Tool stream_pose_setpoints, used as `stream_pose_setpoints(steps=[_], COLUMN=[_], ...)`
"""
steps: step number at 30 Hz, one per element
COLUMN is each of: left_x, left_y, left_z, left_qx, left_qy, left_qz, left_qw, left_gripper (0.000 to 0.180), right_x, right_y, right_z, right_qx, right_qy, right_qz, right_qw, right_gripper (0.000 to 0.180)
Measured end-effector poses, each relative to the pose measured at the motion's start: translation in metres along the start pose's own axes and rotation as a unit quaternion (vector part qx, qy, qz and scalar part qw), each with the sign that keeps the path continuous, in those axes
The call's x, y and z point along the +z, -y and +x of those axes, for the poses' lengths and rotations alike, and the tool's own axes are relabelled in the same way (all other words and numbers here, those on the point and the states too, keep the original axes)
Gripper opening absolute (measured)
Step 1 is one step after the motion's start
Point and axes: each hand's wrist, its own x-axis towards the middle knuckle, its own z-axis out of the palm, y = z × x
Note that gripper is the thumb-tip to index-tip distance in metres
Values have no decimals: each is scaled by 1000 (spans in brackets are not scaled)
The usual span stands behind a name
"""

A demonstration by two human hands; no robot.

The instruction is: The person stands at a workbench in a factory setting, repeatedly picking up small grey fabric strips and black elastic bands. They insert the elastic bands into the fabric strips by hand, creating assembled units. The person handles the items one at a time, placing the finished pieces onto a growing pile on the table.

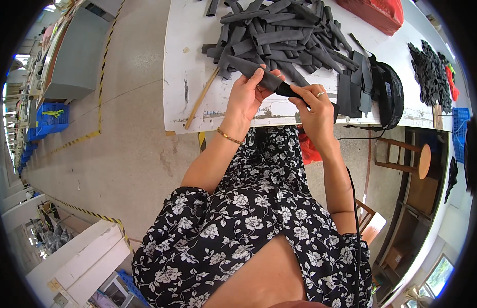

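Note:
A dark grey fabric tube (pixel 243 67) stretches between my hands above the near edge of the white table (pixel 176 77). My left hand (pixel 242 100) is closed around its middle, thumb on top. My right hand (pixel 317 114), with a ring on one finger, pinches the tube's near right end, where a black piece (pixel 285 90) shows; whether this is lining or a separate part I cannot tell. Just beyond my hands lies a big heap of similar grey tubes (pixel 279 37). A thin wooden stick (pixel 202 98) rests on the table left of my left hand.
Flat dark strips (pixel 346 95) lie right of my right hand, beside a black bag-like item (pixel 389 95) with a cord. A red bag (pixel 374 13) stands at the far right. Another dark heap (pixel 429 72) lies farther right. A wooden stool (pixel 424 161) stands below.

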Motion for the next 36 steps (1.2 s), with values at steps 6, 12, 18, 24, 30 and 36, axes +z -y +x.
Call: stream_pose_setpoints(steps=[6, 12, 18, 24, 30, 36], left_x=[3, 4, 6, 16, 33, 22], left_y=[-1, 1, 0, 8, 5, 4], left_z=[1, 0, -4, -11, -27, -9], left_qx=[2, -19, -12, 34, 119, 144], left_qy=[-5, 9, 18, 6, 76, 125], left_qz=[12, 22, 21, 51, 58, 45], left_qw=[1000, 1000, 1000, 998, 988, 981], left_gripper=[23, 24, 25, 27, 33, 20], right_x=[-1, -4, -4, 6, 20, 16], right_y=[1, 2, 3, 9, 14, 12], right_z=[-4, 0, 0, -2, -8, -21], right_qx=[18, 4, -93, -112, -76, -43], right_qy=[13, 5, -7, -22, -80, 4], right_qz=[22, -15, -125, -168, -30, -39], right_qw=[1000, 1000, 988, 979, 993, 998], right_gripper=[22, 21, 25, 34, 51, 46])
